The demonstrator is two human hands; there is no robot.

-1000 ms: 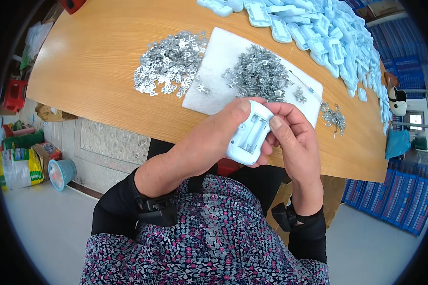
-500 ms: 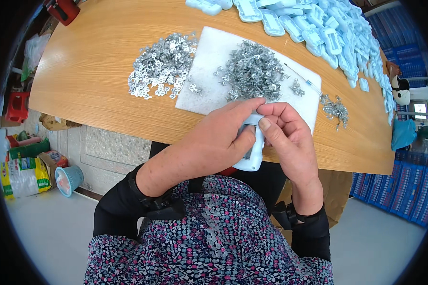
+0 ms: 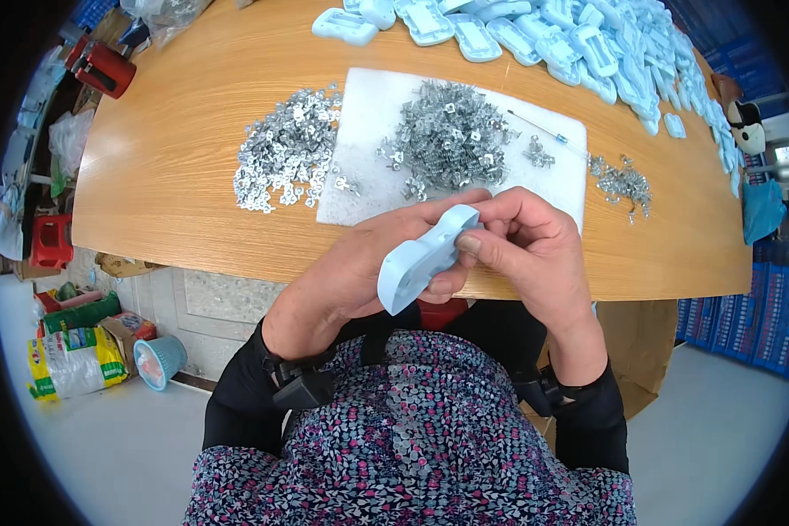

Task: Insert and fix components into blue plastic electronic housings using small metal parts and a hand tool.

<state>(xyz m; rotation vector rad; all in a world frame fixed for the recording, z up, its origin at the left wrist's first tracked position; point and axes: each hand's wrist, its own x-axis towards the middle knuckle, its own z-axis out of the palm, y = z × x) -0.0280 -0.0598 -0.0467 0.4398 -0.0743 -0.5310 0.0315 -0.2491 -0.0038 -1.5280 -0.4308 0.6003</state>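
Tilted between the fingers of the left hand, wrapped along its side, and those of the right hand, pinching its far end, the light-blue plastic shell seems light, stiff, slightly slick, best held by its edges.

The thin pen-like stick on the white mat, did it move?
No. Judging by the white mat, the thin pen-like stick lies where it did, along the mat's far edge near the right corner.
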